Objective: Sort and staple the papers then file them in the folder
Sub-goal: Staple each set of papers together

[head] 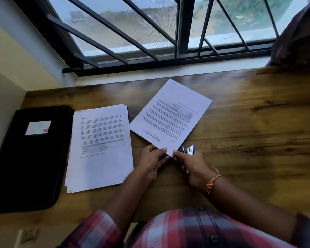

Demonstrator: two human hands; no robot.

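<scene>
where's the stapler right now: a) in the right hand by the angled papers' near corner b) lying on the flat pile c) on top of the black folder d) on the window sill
a: the blue and white stapler is gripped in the right hand, right at the near corner of the angled papers, which the left hand holds.

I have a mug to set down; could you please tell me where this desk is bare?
Bare wood spreads right of the angled papers; a strip runs along the window sill. The left is crowded: folder, paper stack, left hand, right hand.
</scene>
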